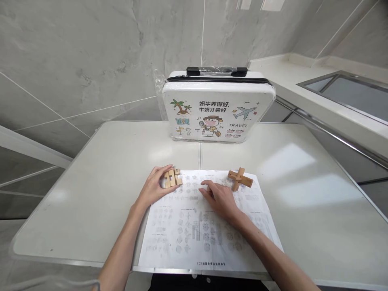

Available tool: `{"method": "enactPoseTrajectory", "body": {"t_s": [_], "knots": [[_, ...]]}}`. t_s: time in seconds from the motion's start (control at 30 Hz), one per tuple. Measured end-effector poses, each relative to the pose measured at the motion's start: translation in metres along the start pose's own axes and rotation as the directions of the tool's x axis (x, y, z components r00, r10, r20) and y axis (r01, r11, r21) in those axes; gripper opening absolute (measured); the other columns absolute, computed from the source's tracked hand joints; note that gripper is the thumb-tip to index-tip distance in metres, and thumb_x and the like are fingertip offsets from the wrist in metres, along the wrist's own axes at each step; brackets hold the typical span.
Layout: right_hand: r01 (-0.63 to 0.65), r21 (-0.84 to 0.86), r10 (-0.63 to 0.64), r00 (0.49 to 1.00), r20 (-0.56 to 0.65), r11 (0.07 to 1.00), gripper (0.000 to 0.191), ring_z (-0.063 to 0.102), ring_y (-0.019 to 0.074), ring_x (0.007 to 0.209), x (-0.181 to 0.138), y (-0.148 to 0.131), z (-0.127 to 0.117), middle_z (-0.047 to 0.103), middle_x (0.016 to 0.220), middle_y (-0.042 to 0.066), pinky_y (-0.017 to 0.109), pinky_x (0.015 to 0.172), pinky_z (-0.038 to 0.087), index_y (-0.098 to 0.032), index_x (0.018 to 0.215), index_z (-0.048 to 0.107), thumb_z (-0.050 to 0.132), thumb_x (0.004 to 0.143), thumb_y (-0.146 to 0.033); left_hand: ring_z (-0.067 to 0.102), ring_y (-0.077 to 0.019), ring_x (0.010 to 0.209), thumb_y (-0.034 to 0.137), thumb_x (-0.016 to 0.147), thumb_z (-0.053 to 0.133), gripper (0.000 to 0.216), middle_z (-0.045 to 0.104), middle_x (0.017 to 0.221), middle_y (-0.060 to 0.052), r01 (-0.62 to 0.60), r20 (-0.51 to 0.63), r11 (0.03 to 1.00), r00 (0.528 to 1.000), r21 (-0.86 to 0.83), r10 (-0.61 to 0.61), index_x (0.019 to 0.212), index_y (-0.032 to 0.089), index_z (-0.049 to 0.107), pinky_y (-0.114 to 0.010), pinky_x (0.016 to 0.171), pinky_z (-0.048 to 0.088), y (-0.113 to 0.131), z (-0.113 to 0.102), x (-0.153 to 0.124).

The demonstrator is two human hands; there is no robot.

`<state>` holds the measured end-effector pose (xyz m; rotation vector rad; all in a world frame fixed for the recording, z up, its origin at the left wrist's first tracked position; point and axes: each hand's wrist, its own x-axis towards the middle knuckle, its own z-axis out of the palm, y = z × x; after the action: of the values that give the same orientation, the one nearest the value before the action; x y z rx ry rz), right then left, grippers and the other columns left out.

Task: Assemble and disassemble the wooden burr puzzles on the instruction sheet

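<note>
A white hard-shell case stands upright at the far edge of the pale worktop, wrapped in clear plastic, its black handle on top and its zip line closed, so whatever is inside cannot be seen; its front shows cartoon prints of a palm tree, a plane, a figure and the word TRAVEL. Nearer, a large printed sheet covered in small diagrams lies flat on the worktop, reaching the near edge. The left hand has its grip closed around a cluster of wooden puzzle blocks: short light-brown bars set side by side, resting at the sheet's far left corner. The right hand lies on the sheet, fingers loosely curled and holding nothing, fingertips pressing the paper. Just beyond it, at the far right of the sheet, sits an assembled wooden cross puzzle, its notched bars interlocked at angles, apart from both hands.
</note>
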<state>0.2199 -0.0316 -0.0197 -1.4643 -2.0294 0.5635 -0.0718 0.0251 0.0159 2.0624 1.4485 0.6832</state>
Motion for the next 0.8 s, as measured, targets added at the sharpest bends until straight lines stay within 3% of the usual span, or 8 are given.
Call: {"method": "enactPoseTrajectory", "body": {"t_s": [0.2,0.43,0.6,0.67,0.7,0.8], "knots": [[-0.001,0.004,0.001,1.000,-0.002,1.000,0.037,0.061,0.0169,0.059,0.000,-0.001,-0.002,0.064,0.068,-0.001,0.027,0.054,0.029,-0.020,0.112,0.068,0.042,0.113,-0.046,0.065,-0.0290,0.121,0.054,0.083,0.085,0.076,0.064,0.132,-0.008,0.036,-0.058,0.997,0.998,0.066,-0.032,0.150,0.031,0.057,-0.043,0.101,0.057,-0.020,-0.016,-0.004],[-0.040,0.065,0.040,0.999,0.015,0.997,0.030,0.058,0.0170,0.058,0.002,-0.003,-0.004,0.061,0.067,-0.001,0.027,0.056,0.028,-0.021,0.109,0.067,0.046,0.111,-0.041,0.064,-0.0290,0.124,0.054,0.083,0.085,0.078,0.064,0.133,-0.008,0.047,-0.067,0.996,0.997,0.076,-0.042,0.151,0.032,0.055,-0.045,0.105,0.055,-0.022,-0.016,-0.004],[-0.120,0.254,0.115,0.993,0.035,0.960,0.027,0.047,0.0152,0.056,0.004,-0.008,-0.012,0.051,0.063,-0.004,0.028,0.057,0.029,-0.021,0.102,0.068,0.051,0.108,-0.042,0.062,-0.0305,0.127,0.058,0.083,0.085,0.080,0.067,0.135,-0.009,0.013,-0.072,0.997,0.997,0.075,-0.007,0.151,0.031,0.054,-0.046,0.106,0.054,-0.023,-0.014,-0.003],[-0.183,0.476,0.166,0.983,0.077,0.860,0.029,0.044,0.0144,0.055,0.005,-0.010,-0.017,0.046,0.062,-0.005,0.027,0.055,0.031,-0.022,0.100,0.067,0.054,0.107,-0.047,0.060,-0.0307,0.128,0.059,0.083,0.085,0.081,0.067,0.137,-0.009,-0.019,-0.078,0.996,0.997,0.090,0.026,0.151,0.030,0.053,-0.047,0.107,0.053,-0.024,-0.014,-0.002],[-0.228,0.600,0.197,0.973,0.117,0.767,0.031,0.042,0.0137,0.054,0.006,-0.011,-0.019,0.045,0.063,-0.006,0.027,0.053,0.031,-0.022,0.100,0.066,0.056,0.106,-0.051,0.060,-0.0309,0.129,0.060,0.082,0.085,0.081,0.067,0.138,-0.009,-0.037,-0.082,0.994,0.996,0.101,0.045,0.150,0.030,0.053,-0.048,0.108,0.053,-0.025,-0.013,-0.002],[-0.336,0.868,0.259,0.933,0.251,0.366,0.037,0.034,0.0102,0.049,0.009,-0.010,-0.024,0.045,0.065,-0.007,0.024,0.046,0.025,-0.023,0.104,0.065,0.060,0.103,-0.060,0.057,-0.0333,0.132,0.062,0.080,0.087,0.084,0.064,0.144,-0.011,-0.086,-0.092,0.984,0.991,0.155,0.101,0.149,0.029,0.053,-0.052,0.112,0.049,-0.024,-0.012,-0.001]]}}
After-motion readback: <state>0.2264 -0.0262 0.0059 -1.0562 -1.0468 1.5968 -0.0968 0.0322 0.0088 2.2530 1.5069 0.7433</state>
